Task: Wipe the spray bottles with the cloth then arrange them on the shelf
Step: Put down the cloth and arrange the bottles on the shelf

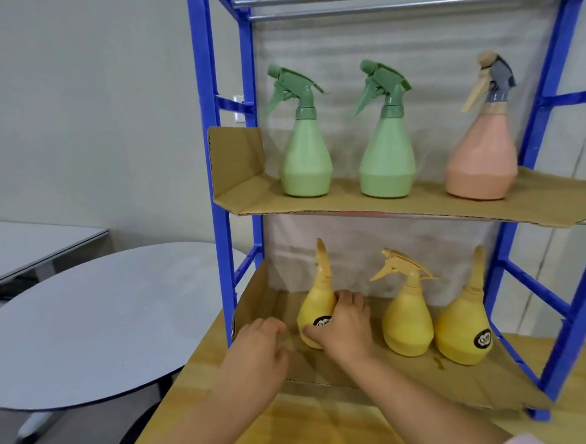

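Low at 6 o'clock in the view, the right hand [344,324] grasps the left yellow bottle [315,309] round its belly, thumb across the front near the base and fingers curled over its 3 o'clock side. That bottle stands upright on the lower cardboard [463,382] of the blue shelf [225,259], at the 9 o'clock end of its row. It is pear-shaped and matte yellow, with a round black-and-white label partly under the hand and a paler tan spray head seen end-on as a narrow spike. The left hand [260,342] sits just at 9 o'clock of it, apart from the bottle, fingers loosely curled with nothing in them, over the cardboard's front corner.

Yellow bottles number three: the held one, a middle yellow bottle [407,321] at its 3 o'clock with the trigger turned toward 9 o'clock, and a right yellow bottle [462,331] bearing the same black label.

On the upper cardboard [538,205], at 12 o'clock of them, stand three more: a left green bottle [305,160] and a right green bottle [386,159], both with darker green heads, and one pink bottle [482,161] with a grey-and-tan head at their 3 o'clock. That makes six bottles, all upright.

The shelf stands on a wooden table [296,432]; one round grey table [86,317] lies at 9 o'clock. A pale pink shape [524,442] peeps in at 5 o'clock; what it is I cannot tell.
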The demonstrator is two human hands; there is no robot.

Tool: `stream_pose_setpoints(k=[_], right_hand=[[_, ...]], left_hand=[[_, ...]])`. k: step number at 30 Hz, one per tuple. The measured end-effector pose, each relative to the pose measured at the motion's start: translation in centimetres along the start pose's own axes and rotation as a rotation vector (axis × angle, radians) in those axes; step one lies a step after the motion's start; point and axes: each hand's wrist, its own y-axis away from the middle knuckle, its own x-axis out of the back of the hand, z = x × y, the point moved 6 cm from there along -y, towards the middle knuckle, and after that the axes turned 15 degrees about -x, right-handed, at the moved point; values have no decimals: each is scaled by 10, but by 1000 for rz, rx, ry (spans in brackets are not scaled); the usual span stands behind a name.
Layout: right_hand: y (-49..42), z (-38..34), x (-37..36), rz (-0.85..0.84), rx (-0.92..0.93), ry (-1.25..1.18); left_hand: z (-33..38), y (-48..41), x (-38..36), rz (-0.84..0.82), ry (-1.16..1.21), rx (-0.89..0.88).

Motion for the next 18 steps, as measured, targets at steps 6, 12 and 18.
stream_pose_setpoints(k=[6,12,18], right_hand=[[-8,10,-13,-316,57,-284],[-8,5,-12,-109,93,-90],[-17,4,-19,-254,114,-222]], left_hand=[[2,-21,-16,-12,51,18],[-6,-37,-29,-60,129,94],[-4,-42,-33,-42,383,128]])
